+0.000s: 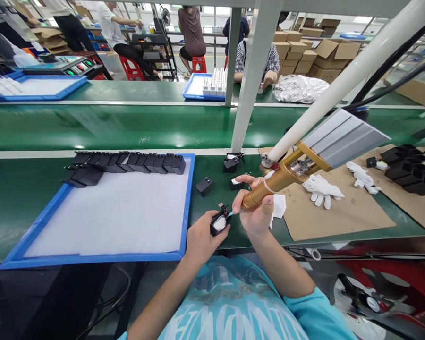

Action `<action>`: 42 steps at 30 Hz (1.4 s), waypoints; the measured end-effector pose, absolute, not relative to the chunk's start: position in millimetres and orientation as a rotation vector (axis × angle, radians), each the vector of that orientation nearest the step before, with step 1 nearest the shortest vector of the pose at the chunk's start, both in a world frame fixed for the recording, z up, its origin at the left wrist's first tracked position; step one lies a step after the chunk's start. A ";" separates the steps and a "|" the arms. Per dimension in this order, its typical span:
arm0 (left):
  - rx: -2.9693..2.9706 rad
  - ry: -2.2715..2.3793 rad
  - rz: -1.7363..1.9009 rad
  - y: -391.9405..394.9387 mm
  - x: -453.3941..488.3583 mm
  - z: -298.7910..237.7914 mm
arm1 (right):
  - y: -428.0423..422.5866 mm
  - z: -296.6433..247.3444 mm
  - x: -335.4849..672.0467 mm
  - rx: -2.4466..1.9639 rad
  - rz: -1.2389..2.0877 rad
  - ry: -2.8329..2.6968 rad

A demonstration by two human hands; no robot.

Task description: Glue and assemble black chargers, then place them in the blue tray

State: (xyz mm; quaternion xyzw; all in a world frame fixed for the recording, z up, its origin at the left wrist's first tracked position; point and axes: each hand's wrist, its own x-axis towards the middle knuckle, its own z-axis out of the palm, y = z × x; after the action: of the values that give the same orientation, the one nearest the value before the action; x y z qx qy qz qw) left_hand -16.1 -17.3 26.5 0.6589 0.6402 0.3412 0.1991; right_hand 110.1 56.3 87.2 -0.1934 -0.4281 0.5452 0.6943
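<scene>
My left hand (202, 236) grips a small black plastic housing (216, 230) with a white part and thin wires inside it, at the table's front edge. In my right hand (255, 212) is a gold-barrelled glue gun (269, 189), with a grey finned block at its upper end. The glue gun's thin bluish tip points down at the housing's wires; whether it touches them I cannot tell. Just beyond my hands lie a closed black case (204, 186) and an open black housing (230, 163). Another housing (236, 183) is partly covered by my right fingers.
A blue-rimmed tray (182, 226) on the left holds a row of black cases (138, 162). To the right, white gloves (322, 189) lie on cardboard (304, 222), with more black housings (414, 165) beyond. A slanted white pole (315, 108) and an upright post (248, 85) stand ahead. Co-workers sit across the line.
</scene>
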 end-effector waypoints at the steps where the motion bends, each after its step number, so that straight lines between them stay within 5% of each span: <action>1: 1.832 1.791 0.953 -17.3 -16.0 26.5 | 56.2 87.4 110.1 -0.426 1.222 -0.955; 15: 1.703 1.794 0.892 -8.7 -6.6 20.7 | 50.8 91.8 102.8 -0.497 1.259 -0.936; 36: 1.699 1.607 1.265 -6.5 7.9 17.3 | 45.6 94.6 99.3 -0.356 1.337 -0.912; 42: 1.758 1.734 1.017 -1.5 1.1 15.5 | 45.5 91.3 102.9 -0.415 1.273 -0.880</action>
State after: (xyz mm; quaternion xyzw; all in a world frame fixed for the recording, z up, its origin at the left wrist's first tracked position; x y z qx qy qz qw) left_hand 1.1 -1.5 15.5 0.6402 0.6314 0.3702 0.2334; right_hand 102.9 45.5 91.3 -0.1861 -0.3942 0.5705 0.6960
